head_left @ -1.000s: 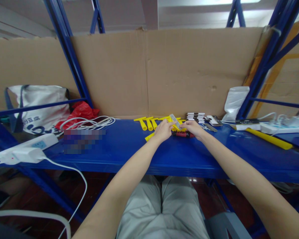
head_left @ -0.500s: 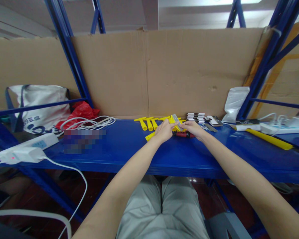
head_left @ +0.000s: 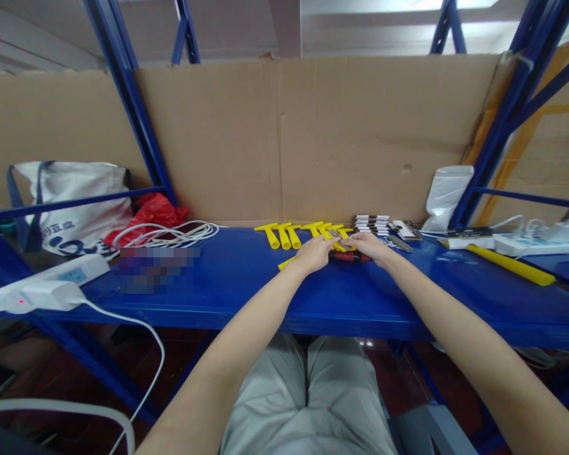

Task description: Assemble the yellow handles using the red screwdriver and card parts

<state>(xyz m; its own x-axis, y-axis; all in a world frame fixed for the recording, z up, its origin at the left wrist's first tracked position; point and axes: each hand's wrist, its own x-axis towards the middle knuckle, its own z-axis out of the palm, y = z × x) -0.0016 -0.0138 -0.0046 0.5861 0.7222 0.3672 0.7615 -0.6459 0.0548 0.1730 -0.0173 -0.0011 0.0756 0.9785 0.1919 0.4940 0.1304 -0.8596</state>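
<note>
My left hand (head_left: 314, 253) is closed over a yellow T-shaped scraper (head_left: 286, 263); one end of it sticks out below the palm. Against its fingertips, my right hand (head_left: 368, 245) pinches a small flat grey blade (head_left: 334, 233), mostly covered by fingers. Just under both hands a red-and-black screwdriver (head_left: 349, 256) lies on the blue shelf. More yellow T-shaped scrapers (head_left: 290, 236) lie in a row behind the left hand, and others (head_left: 315, 228) sit just beyond the fingertips.
Stacked small white packs with dark bands (head_left: 372, 223) stand behind my right hand, beside loose flat grey blades (head_left: 400, 244). A yellow tube (head_left: 512, 264) and power strip (head_left: 538, 245) lie right. Coiled white cable (head_left: 184, 235), a red bag (head_left: 154, 215) and another power strip (head_left: 52, 284) are left.
The grey blade stood up plainly between my hands; now it lies lower and flatter, mostly behind the fingers. The yellow scraper's end shows less below my left palm.
</note>
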